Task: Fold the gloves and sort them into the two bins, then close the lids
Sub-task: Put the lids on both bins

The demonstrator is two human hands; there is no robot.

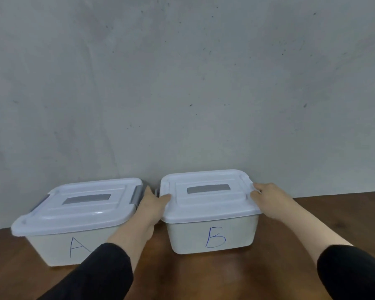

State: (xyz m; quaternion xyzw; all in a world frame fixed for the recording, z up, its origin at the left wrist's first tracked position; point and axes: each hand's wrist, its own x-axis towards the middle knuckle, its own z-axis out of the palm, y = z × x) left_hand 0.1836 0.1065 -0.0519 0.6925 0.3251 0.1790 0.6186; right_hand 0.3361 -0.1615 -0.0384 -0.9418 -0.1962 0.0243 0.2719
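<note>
Bin A sits lidded on the counter; bin B beside it gets its lid seated. Our left hand and right hand pinch its edges; gloves unseen. Next, we judge, snap the latches.

- Bin A on the desk, left side; bin B just beside it on the right, narrow gap between them.
- Both sit at the desk's back edge, against the wall.
- Lid A on bin A, lid B on bin B.
- Left hand in the gap, on lid B's left edge.
- Right hand on lid B's right edge.
</note>
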